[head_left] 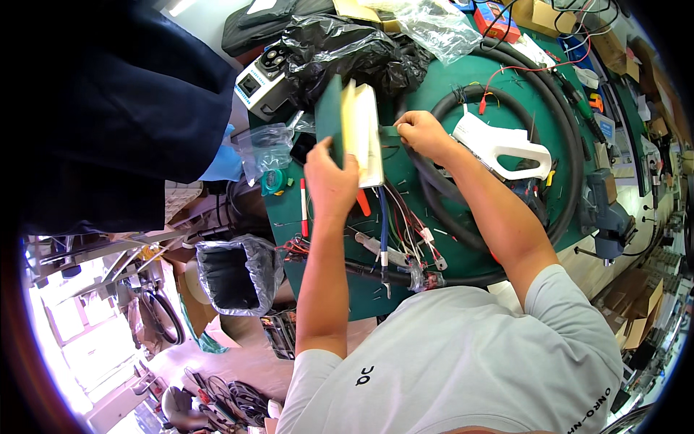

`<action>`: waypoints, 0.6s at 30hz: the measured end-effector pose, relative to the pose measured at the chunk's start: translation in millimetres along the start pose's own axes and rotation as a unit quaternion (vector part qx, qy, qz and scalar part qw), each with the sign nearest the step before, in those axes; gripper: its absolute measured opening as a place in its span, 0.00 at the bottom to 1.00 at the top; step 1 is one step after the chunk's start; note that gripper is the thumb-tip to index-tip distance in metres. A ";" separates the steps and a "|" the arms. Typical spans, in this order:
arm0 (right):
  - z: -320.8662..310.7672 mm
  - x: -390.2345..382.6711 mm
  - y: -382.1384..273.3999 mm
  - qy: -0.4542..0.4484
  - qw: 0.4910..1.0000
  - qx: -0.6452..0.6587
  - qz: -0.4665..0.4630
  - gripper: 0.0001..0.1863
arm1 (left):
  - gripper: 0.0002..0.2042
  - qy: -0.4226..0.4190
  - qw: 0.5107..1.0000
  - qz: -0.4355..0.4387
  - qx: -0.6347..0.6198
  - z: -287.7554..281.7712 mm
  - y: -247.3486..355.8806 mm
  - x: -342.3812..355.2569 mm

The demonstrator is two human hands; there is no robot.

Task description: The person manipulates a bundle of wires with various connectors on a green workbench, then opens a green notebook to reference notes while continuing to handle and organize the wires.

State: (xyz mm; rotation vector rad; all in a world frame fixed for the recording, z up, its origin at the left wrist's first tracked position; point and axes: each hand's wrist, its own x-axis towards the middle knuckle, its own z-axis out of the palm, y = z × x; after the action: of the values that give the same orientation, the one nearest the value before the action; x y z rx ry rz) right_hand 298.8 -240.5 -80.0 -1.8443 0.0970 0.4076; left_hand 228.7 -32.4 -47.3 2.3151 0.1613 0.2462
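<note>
My left hand (329, 177) grips a notebook (366, 137) with a green cover, held half open with its pages fanned. Just right of it my right hand (423, 134) is closed, pinching a narrow green flap or band (389, 132) beside the pages. Below the notebook lie a blue cable (383, 224), thin coloured wires, an orange-red handled tool (363, 202) and a red-and-white marker (304, 210). Coiled thick black cable (573, 145) surrounds a white handheld appliance (491, 145) to the right of my right hand.
The green-topped table (455, 72) also bears black plastic bags (340, 50), a grey boxy device (256, 87) and a teal tape measure (274, 181). A vise (611, 217) sits at the right edge, a lined bin (231, 267) lower left. Another person's dark sleeve (144, 123) reaches in from the left.
</note>
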 end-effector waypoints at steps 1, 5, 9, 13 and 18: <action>-1.8 2.9 5.9 0.010 1.000 0.002 -0.002 0.13 | 0.20 0.025 0.999 -0.006 -0.033 -12.8 2.7 4.9; -7.8 13.2 17.0 0.057 0.997 -0.055 0.016 0.14 | 0.14 0.060 0.996 -0.067 -0.012 -66.1 -28.3 11.5; -17.1 12.9 16.0 0.113 0.985 -0.131 0.016 0.13 | 0.17 -0.015 0.975 -0.192 -0.108 -75.0 -78.8 -2.2; -9.3 1.2 20.1 0.171 0.948 -0.260 -0.071 0.17 | 0.30 0.056 0.945 0.006 0.321 -42.1 -77.4 -22.0; 4.5 -20.7 15.8 0.236 0.878 -0.342 -0.238 0.23 | 0.46 -0.165 0.944 0.091 0.271 -11.5 -34.5 -34.8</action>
State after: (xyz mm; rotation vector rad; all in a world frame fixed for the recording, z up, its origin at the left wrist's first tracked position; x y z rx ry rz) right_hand 274.2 -244.1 -88.7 -2.5416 -0.1985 -0.4259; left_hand 190.9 -7.5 -69.1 2.8827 -0.1792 -0.1167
